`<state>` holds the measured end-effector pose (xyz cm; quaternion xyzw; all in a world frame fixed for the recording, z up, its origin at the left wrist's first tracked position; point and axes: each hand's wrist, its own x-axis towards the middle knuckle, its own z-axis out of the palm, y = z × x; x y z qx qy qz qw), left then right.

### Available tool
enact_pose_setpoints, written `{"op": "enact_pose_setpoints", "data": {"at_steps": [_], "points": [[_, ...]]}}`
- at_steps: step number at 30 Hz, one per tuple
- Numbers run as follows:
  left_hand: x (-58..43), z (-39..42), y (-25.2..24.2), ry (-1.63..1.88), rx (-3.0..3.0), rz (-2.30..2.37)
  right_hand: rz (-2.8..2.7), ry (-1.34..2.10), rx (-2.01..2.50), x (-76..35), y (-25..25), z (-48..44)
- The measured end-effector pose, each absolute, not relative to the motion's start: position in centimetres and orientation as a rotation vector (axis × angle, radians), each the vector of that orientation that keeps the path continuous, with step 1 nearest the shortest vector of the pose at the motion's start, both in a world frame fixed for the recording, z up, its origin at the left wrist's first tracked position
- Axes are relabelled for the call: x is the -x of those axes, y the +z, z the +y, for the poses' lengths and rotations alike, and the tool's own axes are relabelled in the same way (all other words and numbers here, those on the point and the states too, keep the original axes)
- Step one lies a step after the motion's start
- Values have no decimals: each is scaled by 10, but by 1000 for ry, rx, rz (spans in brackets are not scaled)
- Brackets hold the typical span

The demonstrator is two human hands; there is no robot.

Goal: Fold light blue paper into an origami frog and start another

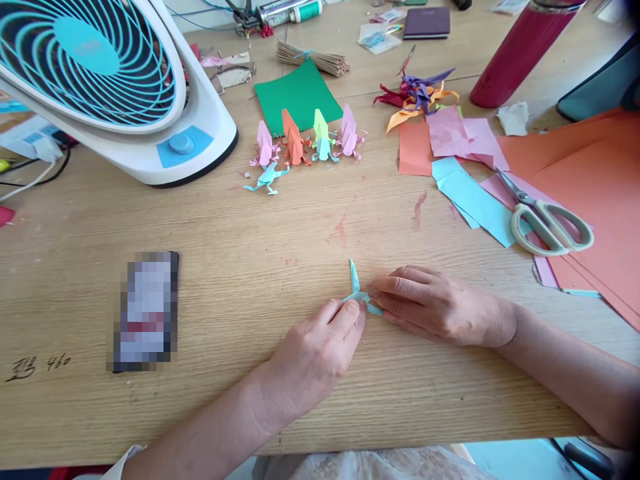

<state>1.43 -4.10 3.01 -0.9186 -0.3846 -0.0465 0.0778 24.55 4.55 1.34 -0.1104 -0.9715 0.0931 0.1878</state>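
Note:
A small light-blue folded paper piece (355, 279) lies between my hands near the middle of the table, one thin point of it sticking up and away from me. My left hand (320, 347) pinches its near side with thumb and fingers. From the right, my right hand (435, 303) has its fingers closed on the piece's right end. Parts of the paper are hidden under my fingertips. Farther back stands a row of several folded paper figures (295, 140) in pink, orange, green and blue, with a light-blue one (269, 177) in front.
A fan (165, 127) stands at the back left, a phone (145, 310) nearer me. Scissors (545, 217) rest on coloured paper sheets (595, 173) at right. Behind are a green sheet (295, 93), sticks (313, 59), purple and orange folded papers (423, 93) and a red bottle (523, 53).

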Motion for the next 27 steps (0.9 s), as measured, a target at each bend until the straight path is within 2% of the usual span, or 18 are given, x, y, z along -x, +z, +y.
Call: {"op": "enact_pose_setpoints", "data": {"at_steps": [7, 13, 20, 27], "points": [[-11, -40, 21, -298, 2849, -1342, -2776, 191, 255, -252, 14, 48], [-8, -39, 21, -374, 2905, -1393, -2606, 317, 394, -251, 10, 52], [-4, -33, 17, -697, 2956, -1509, -2717, 259, 409, -242, 15, 55], [-7, -32, 17, -817, 2929, -1689, -2656, 354, 529, -233, 14, 54]]}}
